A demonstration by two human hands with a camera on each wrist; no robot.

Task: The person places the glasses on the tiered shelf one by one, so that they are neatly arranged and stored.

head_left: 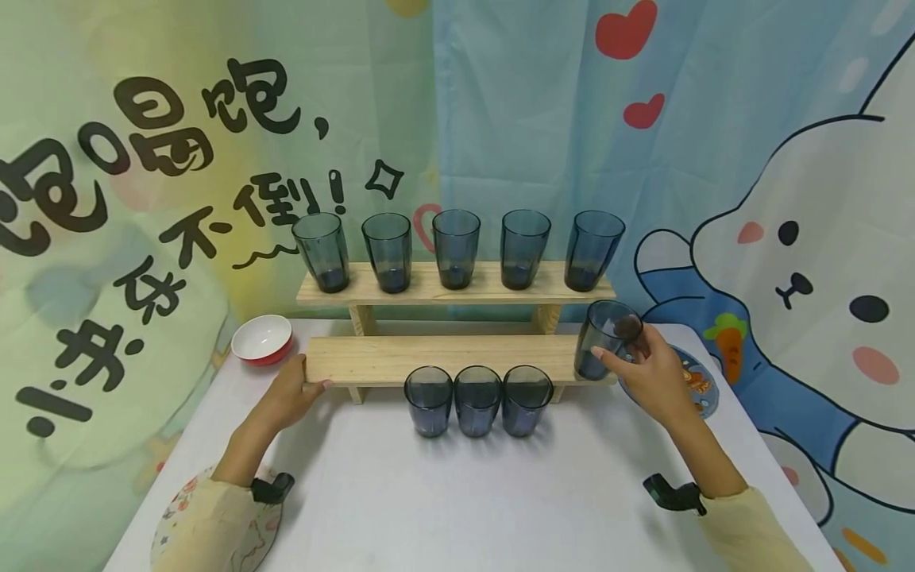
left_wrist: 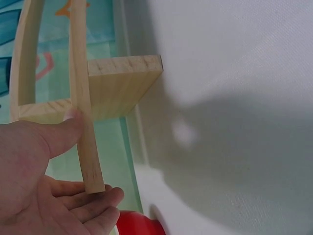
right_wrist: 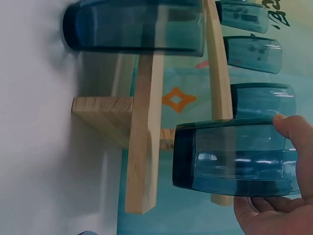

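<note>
A two-tier wooden shelf (head_left: 429,361) stands on the table. At its left end my left hand (head_left: 288,396) holds the lower board (left_wrist: 87,147), the thumb on the board and the other fingers round its end. My right hand (head_left: 654,373) grips a blue-tinted drinking glass (head_left: 592,349) near the rim, thumb on one side and fingers on the other. In the right wrist view this glass (right_wrist: 234,164) is upright, its base slightly apart from the lower board's right end. Several matching glasses (head_left: 457,250) stand in a row on the upper board.
Three more glasses (head_left: 477,405) stand side by side on the white table (head_left: 457,500), in front of the shelf. A red and white bowl (head_left: 262,338) is left of the shelf. A patterned round mat (head_left: 704,385) lies under the right hand, another (head_left: 260,532) under the left sleeve.
</note>
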